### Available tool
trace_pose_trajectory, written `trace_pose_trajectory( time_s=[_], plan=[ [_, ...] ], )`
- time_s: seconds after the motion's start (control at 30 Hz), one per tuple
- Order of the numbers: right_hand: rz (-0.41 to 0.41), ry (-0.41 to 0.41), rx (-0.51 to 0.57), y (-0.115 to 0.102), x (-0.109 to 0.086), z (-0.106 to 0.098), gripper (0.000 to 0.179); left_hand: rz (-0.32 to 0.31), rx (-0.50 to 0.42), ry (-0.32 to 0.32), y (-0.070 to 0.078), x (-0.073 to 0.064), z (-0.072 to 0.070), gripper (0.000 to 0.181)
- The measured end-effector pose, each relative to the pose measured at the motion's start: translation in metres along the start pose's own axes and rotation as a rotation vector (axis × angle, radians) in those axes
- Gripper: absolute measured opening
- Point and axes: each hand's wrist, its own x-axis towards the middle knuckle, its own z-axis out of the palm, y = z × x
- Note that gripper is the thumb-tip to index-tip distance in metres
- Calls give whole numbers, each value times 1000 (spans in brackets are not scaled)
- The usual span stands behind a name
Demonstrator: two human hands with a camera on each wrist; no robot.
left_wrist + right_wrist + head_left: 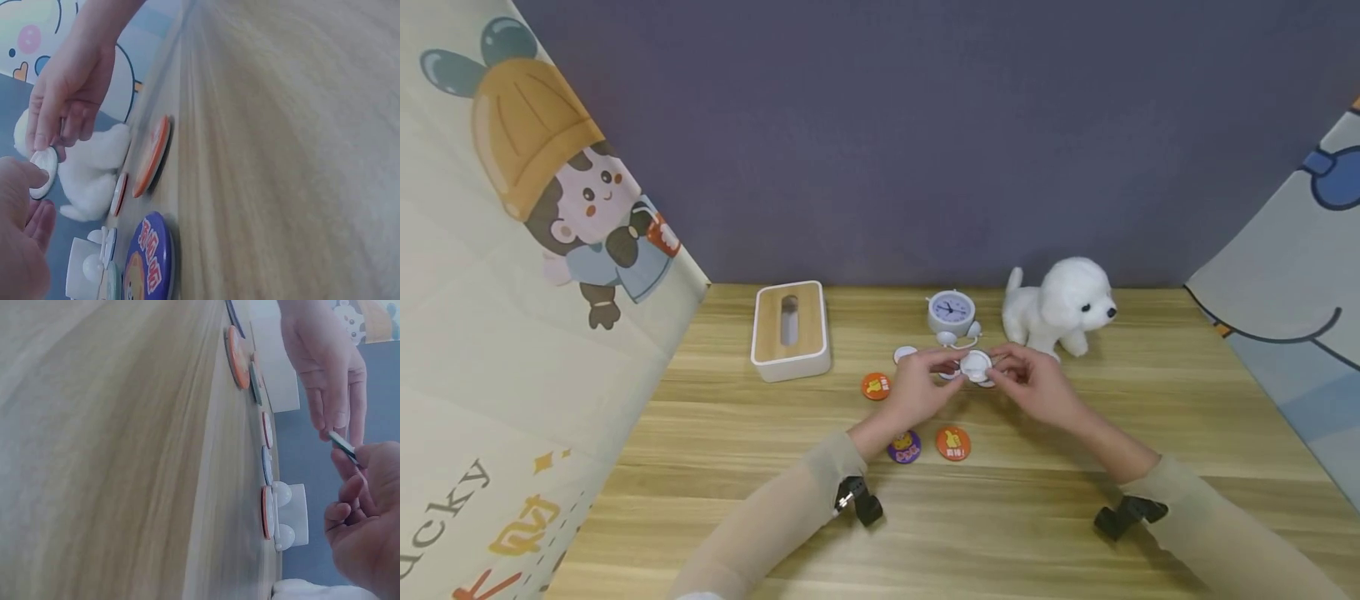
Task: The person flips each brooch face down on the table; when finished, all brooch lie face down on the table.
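Observation:
In the head view a round badge (976, 366), its whitish side up, is held above the table between both hands. My left hand (921, 385) pinches its left edge, and my right hand (1036, 385) pinches the opposite edge. The left wrist view shows the badge (44, 172) between the fingers; from the right wrist the badge (342, 445) appears almost edge-on. Below the left forearm lies a purple badge (905, 447), partly covered, beside an orange badge (952, 443). Another orange badge (876, 386) is left of the hands. More badges under the hands are partly hidden.
A white alarm clock (951, 312) stands just behind the hands, with a white plush dog (1060, 307) to its right. At the back left sits a tissue box (791, 330) with a wooden top. A pale round badge (905, 355) lies near the left hand.

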Motion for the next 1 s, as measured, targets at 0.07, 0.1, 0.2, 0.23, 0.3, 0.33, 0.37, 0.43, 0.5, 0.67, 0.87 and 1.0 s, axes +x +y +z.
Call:
trace_pose_trajectory(
  time_s=[0.07,0.1,0.2,0.23,0.3,0.33,0.37,0.43,0.5,0.67,0.87,1.0],
  plan=[
    [3,3,28,0,1,0,27,14,24,-2,0,0,0,39],
    [6,3,38,0,2,0,29,16,34,-3,-1,0,0,40],
    [18,-9,57,0,2,1,31,13,54,-11,-1,0,-1,44],
    [23,-15,57,0,2,1,31,8,56,-17,0,0,-1,45],
    [37,-29,52,0,1,1,32,-8,54,-37,0,-1,-1,46],
    [45,-36,42,-1,1,1,32,-21,61,-50,0,-1,-1,45],
    [56,-45,32,-1,1,1,33,-33,68,-64,1,-2,-1,45],
    [77,-64,0,0,0,0,35,-52,105,-98,1,-3,-1,44],
    [95,-90,-43,1,-1,-1,39,-65,156,-138,-1,-4,0,44],
    [95,-157,-180,4,-5,1,47,-58,223,-239,-2,-5,3,42],
    [95,-215,-264,5,-7,3,43,-35,282,-312,-4,-5,8,36],
    [102,-240,-302,6,-8,4,38,23,366,-349,-5,-5,13,33]
  ],
)
